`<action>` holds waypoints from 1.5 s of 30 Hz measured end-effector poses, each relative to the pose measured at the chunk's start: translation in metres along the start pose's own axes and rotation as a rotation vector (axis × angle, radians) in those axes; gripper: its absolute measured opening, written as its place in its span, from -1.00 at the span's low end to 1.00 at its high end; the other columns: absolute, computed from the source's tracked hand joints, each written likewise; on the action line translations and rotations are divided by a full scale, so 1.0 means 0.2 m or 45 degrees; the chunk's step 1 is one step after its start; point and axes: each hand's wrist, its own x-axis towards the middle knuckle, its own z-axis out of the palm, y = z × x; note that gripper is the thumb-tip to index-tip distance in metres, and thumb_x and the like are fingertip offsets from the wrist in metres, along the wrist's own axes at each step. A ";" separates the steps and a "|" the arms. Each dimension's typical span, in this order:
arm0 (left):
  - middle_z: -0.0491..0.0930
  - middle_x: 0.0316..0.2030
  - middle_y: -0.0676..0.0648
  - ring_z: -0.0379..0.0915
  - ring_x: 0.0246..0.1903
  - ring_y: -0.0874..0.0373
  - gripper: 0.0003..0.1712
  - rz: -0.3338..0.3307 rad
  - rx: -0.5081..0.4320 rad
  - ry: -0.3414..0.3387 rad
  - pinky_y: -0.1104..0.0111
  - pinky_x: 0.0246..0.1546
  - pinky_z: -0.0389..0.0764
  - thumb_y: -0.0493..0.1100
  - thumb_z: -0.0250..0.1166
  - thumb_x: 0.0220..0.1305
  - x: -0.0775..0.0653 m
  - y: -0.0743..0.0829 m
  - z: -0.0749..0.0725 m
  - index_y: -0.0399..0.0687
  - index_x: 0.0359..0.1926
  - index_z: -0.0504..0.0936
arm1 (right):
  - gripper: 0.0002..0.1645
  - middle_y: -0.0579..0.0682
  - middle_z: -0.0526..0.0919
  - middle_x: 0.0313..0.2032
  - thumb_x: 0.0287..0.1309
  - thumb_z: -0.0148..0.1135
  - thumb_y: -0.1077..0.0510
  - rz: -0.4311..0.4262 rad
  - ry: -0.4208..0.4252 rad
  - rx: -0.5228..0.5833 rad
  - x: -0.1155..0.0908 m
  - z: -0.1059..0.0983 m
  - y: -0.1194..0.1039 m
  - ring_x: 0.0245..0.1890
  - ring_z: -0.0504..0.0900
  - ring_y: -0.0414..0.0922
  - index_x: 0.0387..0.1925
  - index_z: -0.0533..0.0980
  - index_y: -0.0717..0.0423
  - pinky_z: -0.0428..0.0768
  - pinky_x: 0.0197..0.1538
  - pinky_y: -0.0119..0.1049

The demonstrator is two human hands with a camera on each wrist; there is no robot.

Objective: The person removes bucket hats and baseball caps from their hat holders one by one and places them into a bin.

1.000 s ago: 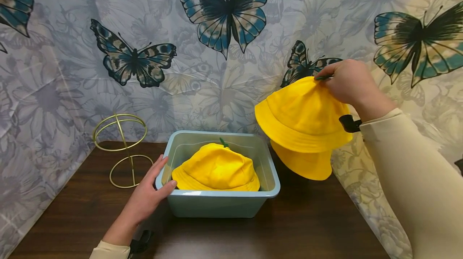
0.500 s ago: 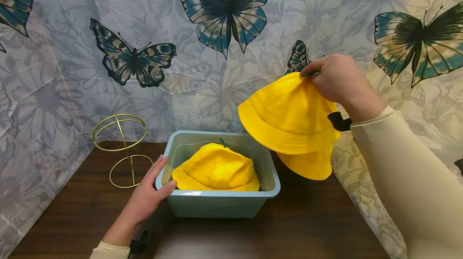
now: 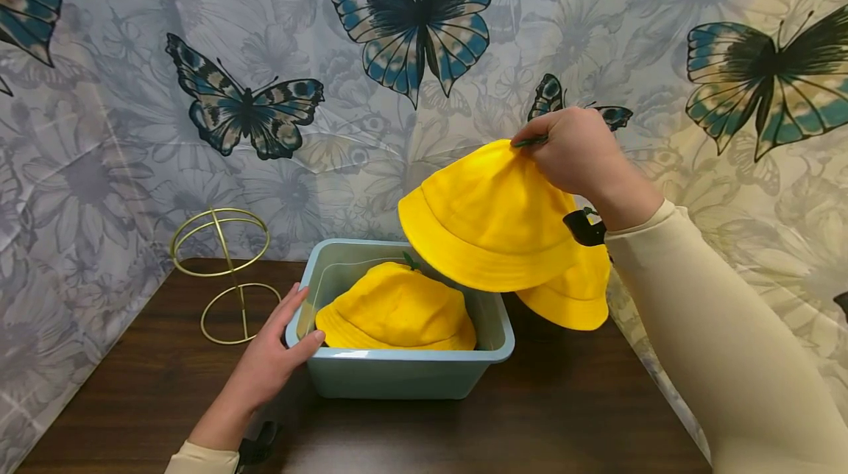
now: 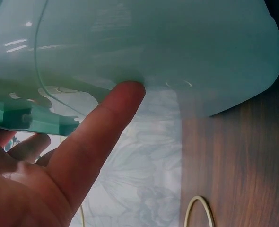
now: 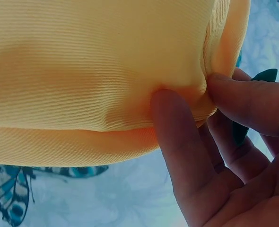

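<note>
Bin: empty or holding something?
Holding something: in the head view, a yellow hat sits inside the bin, its green stem showing. Whether anything lies underneath, cannot tell.

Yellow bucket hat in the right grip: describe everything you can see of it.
The yellow bucket hat looks like finely ribbed fabric, with a seamed crown, downturned brim and green leaf-like tab. The right grip pinches it at the top; it hangs tilted, hiding the light-blue basin's back right corner in the head view. I can't tell whether it touches the other hat behind it.
</note>
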 end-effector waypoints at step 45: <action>-0.18 0.56 -0.12 -0.26 0.47 -0.32 -0.15 0.016 -0.024 -0.010 -0.40 0.21 0.03 0.04 0.24 0.41 0.00 0.00 0.00 -0.01 0.57 0.07 | -0.76 -0.06 0.75 -0.19 0.25 0.27 0.30 -0.172 -0.101 0.243 -0.02 0.41 -0.38 -0.04 0.61 -0.06 -0.14 0.77 0.03 0.55 0.06 -0.20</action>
